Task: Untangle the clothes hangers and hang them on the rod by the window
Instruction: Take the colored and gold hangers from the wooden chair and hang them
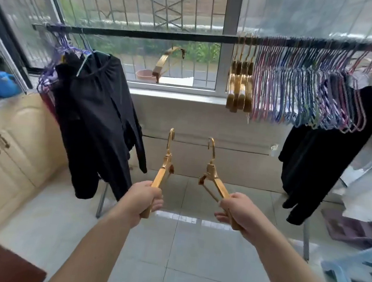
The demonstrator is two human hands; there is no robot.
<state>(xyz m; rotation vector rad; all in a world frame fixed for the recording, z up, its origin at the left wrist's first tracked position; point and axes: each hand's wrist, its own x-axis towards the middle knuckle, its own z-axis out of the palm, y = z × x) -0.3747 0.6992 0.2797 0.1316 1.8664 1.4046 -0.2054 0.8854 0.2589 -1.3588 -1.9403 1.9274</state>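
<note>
The left hand has its fingers curled tight around the lower arm of a shiny golden clothes hanger, and this hanger stands almost upright with its hook pointing up. The right hand grips in the same way the arm of a second golden clothes hanger, which leans a little to the left, hook also up. The two hangers are apart from each other and do not touch. Both are held in front of the body, above the pale tiled floor and well below the long dark rod that runs across the window.

On the rod, to the right, hangs a small group of the same golden hangers, close together. Just beside them is a dense row of thin pink, purple and blue wire hangers. A black garment hangs at the left part of the rod, and another black garment at the right end. One more golden hanger lies near the window sill. A cream cabinet stands at the left.
</note>
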